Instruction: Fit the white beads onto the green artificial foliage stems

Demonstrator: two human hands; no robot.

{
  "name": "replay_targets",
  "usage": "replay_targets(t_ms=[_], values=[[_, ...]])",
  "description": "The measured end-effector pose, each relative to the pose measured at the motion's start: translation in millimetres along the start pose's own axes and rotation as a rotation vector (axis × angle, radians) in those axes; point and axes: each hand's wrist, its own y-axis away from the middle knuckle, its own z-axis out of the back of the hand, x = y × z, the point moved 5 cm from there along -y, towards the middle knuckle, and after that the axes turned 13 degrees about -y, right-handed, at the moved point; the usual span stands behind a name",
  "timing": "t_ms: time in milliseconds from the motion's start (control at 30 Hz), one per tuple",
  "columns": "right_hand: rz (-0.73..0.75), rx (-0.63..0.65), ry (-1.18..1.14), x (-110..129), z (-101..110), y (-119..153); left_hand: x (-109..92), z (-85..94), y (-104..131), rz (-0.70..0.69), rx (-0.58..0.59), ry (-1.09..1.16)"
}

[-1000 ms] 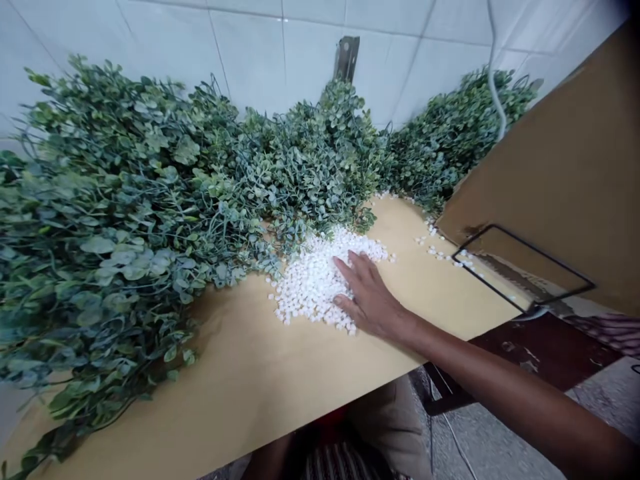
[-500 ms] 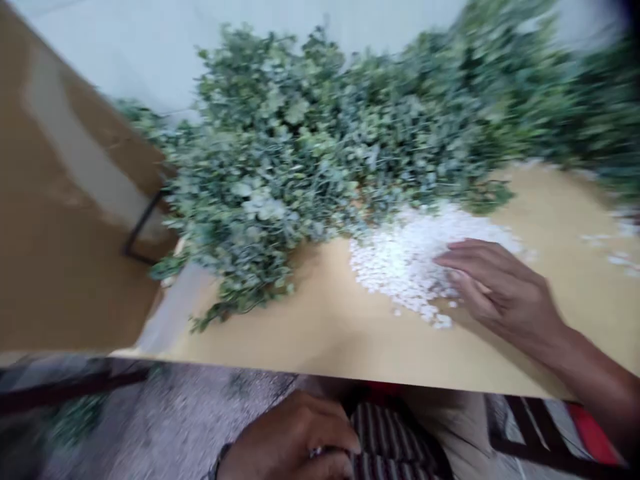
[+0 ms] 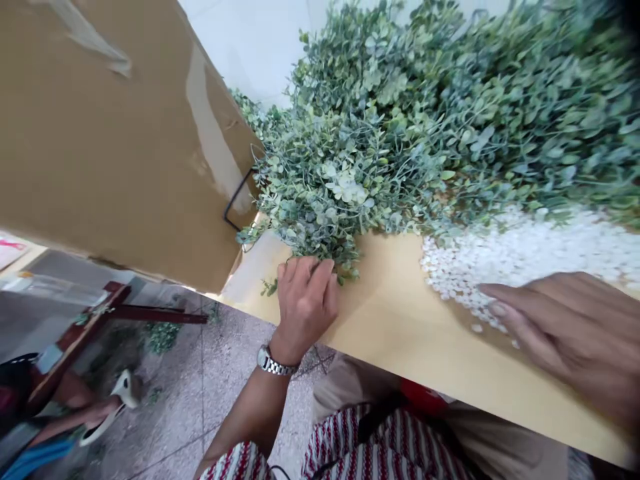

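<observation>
Hands apart. Right hand, near the worktop's front edge: thumb and forefinger close together at the white pieces; pinch on any cannot be told. Left hand, toward the left end: fingers bent over the foliage's front tip; grip hidden. Foliage fills the rear edge. Step, judged: taking up foliage. Next move calls for a firm stem hold, pieces undisturbed.
</observation>
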Motion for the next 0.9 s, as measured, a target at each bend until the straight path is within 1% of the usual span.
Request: replay_targets(t_ms=[33,67,100,200,267,333,367,433,533,633,700,767,833,867,900], values=[[0.076,0.026,-0.010,13,-7,-14,1,1.6,-5,0.004,-0.029,-0.009],[0.085,0.022,-0.057,23,-15,-30,2,2.2,-10,-0.004,-0.048,-0.019],[0.064,0.031,-0.116,30,-26,-47,3,2.1,-15,-0.019,-0.060,-0.022],[-0.236,0.182,-0.150,36,-72,-96,7,-2.5,-29,-0.051,-0.076,0.025],[-0.345,0.303,-0.139,38,-101,-119,11,-6.9,-35,-0.052,-0.076,0.086],[-0.417,0.337,-0.150,35,-116,-133,16,-12.1,-39,-0.046,-0.045,0.115],[-0.443,0.324,-0.174,32,-117,-136,19,-14.8,-41,-0.045,-0.017,0.110],[-0.473,0.287,-0.254,27,-111,-137,27,-19.5,-42,-0.018,0.038,0.061],[-0.520,0.238,-0.361,18,-85,-126,40,-25.8,-42,0.053,0.102,-0.028],[-0.542,0.242,-0.424,12,-61,-109,47,-29.5,-39,0.073,0.093,-0.034],[-0.544,0.226,-0.448,9,-49,-99,47,-29.1,-36,0.062,0.050,0.000],[-0.590,0.124,-0.494,4,-38,-92,43,-24.8,-32,0.053,-0.013,0.029],[-0.645,0.003,-0.550,-1,-30,-91,35,-14.5,-28,0.023,-0.126,0.032],[-0.652,-0.028,-0.571,-2,-29,-93,28,-7.6,-26,-0.023,-0.199,0.030],[-0.643,-0.036,-0.582,-2,-29,-97,18,-2.1,-25,-0.109,-0.244,0.027]])
